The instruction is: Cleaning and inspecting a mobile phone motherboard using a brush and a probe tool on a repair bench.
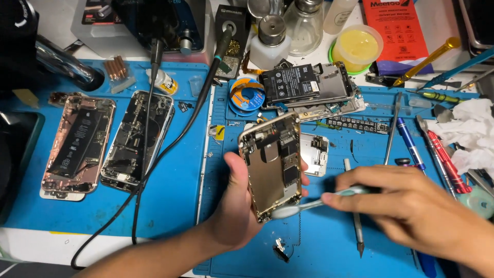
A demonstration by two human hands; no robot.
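Just right of the middle of the frame, your left hand grips an opened phone chassis, tilted with its bare insides facing you; the thumb lies along its left edge and fingertips show past its right edge. Your right hand, lower right of the frame, is closed in a pinch on a pale toothbrush, blurred, whose head meets the lower end of the chassis. Both are held above a blue work mat that covers the surface. Just behind the chassis a small silver phone part lies on the mat, and a thin metal probe lies below your right hand's fingers. Toward the upper middle, another gutted phone with a black battery rests on a stack of parts, with a spool of solder wick just left of it. In the left of the frame two more opened phones lie side by side: a rose-gold one and a silver one, with black cables trailing across the silver one. On the right edge you have a red screwdriver, a blue one and crumpled white tissue. A round yellow tub sits in the upper right.
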